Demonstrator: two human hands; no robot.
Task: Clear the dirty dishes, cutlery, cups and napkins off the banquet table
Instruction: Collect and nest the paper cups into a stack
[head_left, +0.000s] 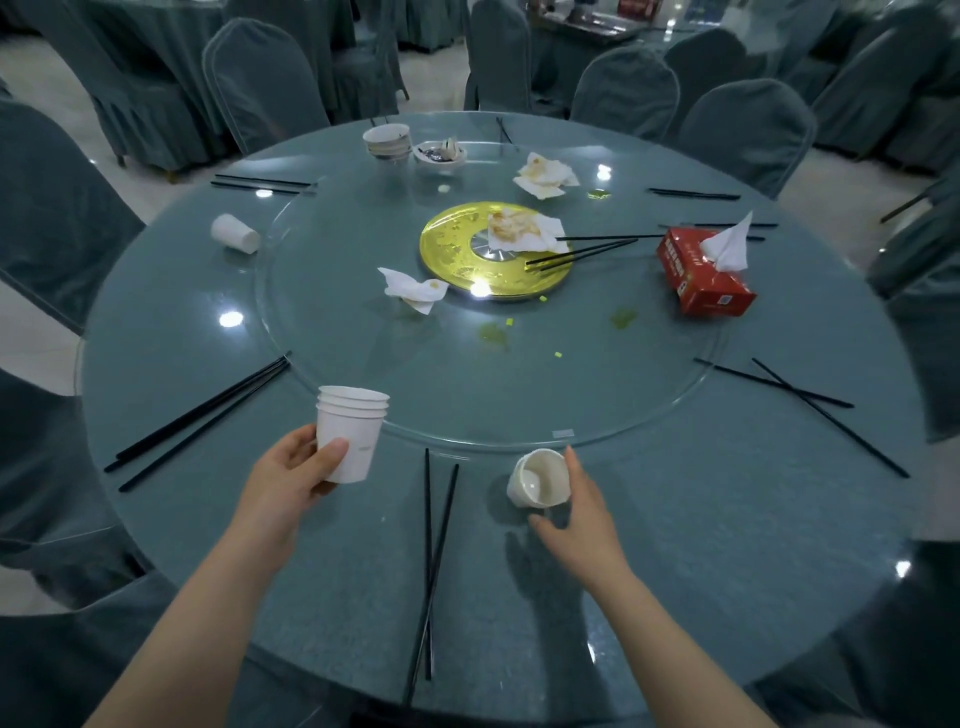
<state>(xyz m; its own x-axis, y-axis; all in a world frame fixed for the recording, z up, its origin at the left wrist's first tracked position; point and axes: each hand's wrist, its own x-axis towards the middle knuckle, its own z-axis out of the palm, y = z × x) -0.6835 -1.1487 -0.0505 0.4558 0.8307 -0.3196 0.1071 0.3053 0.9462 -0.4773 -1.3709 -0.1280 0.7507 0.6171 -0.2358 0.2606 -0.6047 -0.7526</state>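
At the near edge of the round table (727, 571), the left hand (291, 475) grips a stack of paper cups (349, 434); the right hand (582, 512) curls round a tipped cup (537, 478), mouth toward the camera. Dregs could spill during nesting; a loose grip would drop it.

Glossy round glass tabletop (675, 519); matt white paper cups (350, 434); shiny gold metal disc (452, 244); crumpled soft paper napkins (545, 176).

red tissue box (702, 278) with print too blurred to read, no other text
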